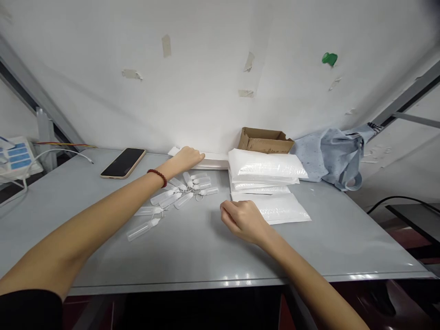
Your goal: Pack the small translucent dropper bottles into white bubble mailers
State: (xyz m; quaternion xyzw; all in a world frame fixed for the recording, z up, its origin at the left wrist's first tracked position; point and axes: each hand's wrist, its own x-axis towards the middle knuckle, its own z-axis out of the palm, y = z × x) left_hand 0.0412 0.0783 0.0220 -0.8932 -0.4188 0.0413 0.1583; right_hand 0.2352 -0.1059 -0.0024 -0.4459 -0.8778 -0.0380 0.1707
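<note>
At the back of the table, my left hand [187,158] is curled over a long, narrow white box [217,160] lying against the wall; its fingertips are hidden. Several small clear plastic squeeze bottles [168,200] with white caps lie loosely scattered in front of that arm. Near the middle of the table my right hand [244,220] is closed, its fingers curled in. Whatever it may hold is out of sight. Just beyond it, to the right, white padded envelopes [266,165] are piled up, the lowest one [285,208] sticking out toward me.
An open brown cardboard box [264,142] stands behind the envelopes. To its right lies a light blue cloth bag [330,153]. A phone [123,162] rests at the back left, near a white cable [65,151] and a power strip [19,158]. The wall closes off the table's rear edge.
</note>
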